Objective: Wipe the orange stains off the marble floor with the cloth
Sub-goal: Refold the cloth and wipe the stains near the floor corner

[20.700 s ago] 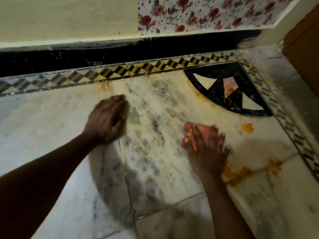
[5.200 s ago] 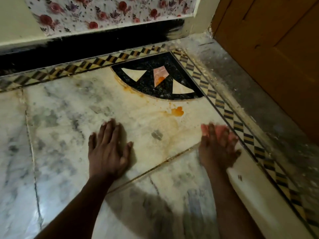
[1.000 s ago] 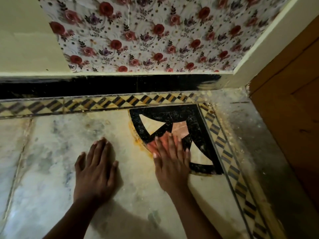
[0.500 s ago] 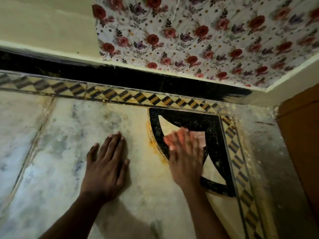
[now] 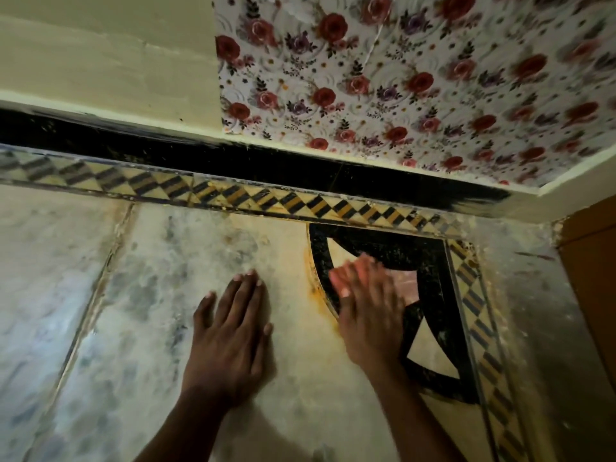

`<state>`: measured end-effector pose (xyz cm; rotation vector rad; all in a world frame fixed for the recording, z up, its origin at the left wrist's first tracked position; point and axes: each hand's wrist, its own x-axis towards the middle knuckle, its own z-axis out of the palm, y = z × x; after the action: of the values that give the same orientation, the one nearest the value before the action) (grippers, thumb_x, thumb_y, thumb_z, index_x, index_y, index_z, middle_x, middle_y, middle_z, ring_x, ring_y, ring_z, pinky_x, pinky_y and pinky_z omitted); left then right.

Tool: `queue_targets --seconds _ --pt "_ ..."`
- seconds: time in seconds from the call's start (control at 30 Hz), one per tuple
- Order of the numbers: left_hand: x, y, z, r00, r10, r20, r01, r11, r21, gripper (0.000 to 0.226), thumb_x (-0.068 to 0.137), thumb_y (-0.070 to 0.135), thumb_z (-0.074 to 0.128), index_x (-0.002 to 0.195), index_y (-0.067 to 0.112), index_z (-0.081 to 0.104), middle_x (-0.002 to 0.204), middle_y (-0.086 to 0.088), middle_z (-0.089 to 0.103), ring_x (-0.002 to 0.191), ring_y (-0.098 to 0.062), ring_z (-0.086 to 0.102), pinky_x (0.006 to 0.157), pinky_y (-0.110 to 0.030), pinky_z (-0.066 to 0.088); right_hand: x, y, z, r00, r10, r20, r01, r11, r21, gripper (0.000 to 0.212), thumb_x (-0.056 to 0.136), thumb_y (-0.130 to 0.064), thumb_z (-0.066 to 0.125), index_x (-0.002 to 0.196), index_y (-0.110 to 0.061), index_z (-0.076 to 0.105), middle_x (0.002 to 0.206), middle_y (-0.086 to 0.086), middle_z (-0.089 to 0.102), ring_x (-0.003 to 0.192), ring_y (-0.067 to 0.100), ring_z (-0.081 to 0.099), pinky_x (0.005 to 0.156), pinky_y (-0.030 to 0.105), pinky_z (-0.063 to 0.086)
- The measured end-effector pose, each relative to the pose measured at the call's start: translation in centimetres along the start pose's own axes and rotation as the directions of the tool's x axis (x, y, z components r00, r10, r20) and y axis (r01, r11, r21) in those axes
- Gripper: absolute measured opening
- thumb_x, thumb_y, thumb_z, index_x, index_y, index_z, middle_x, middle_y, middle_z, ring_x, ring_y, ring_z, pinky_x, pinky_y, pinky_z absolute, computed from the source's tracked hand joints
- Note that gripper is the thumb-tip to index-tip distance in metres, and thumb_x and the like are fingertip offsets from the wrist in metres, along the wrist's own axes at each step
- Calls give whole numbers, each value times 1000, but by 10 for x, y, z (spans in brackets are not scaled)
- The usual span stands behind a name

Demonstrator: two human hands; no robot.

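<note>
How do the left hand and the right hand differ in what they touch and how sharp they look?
The left hand lies flat on the bare pale marble floor; the right hand presses the pink cloth on the black corner inlay. The left hand looks sharp; the right hand is blurred. Both have straight fingers and point toward the wall.

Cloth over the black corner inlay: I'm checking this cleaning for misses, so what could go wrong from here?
1. The right hand presses the cloth flat on the black inlay, while an orange streak runs along the inlay's left curve beside it; the strokes may skip that edge.
2. The cloth looks pinkish orange already, so it could smear colour onto pale marble.
3. The left hand braces flat on the marble; a damp patch could let it slide.
</note>
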<state>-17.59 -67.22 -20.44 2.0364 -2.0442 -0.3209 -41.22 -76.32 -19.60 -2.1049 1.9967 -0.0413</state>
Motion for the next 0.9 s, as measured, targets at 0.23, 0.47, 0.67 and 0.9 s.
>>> queue_targets --seconds 0.23,0.47,0.67,0.9 --pt "2 1 1 999 3 32 -3 1000 19 70 106 46 28 167 14 22 177 -4 14 164 -21 12 126 -57 19 130 -7 -27 852 523 -11 -517 846 132 64 111 -53 18 168 -39 -4 178 5 -16 163 37 -16 131 59 -6" --pt "2 2 -3 999 -12 44 12 1000 -4 69 104 45 31 166 14 27 177 -3 16 163 -22 16 125 -57 22 40 -37 0 992 -121 33 121 993 -7 58 108 -59 1 165 -51 -7 176 -12 -17 164 21 -18 131 50 -10" --pt "4 4 -3 998 -23 64 23 1000 -3 69 106 47 26 167 15 22 177 -3 14 164 -21 12 127 -56 18 105 49 -43 793 608 28 -606 784 130 61 111 -53 16 169 -39 3 179 3 -9 164 36 -9 130 61 -5" --pt "3 3 -3 999 -23 27 24 1000 -9 69 104 44 30 165 13 29 176 -4 20 163 -21 18 125 -56 21 83 -30 -14 1000 -10 29 9 1000 7 64 110 -59 13 168 -39 -7 177 -3 -19 163 26 -18 130 50 -11"
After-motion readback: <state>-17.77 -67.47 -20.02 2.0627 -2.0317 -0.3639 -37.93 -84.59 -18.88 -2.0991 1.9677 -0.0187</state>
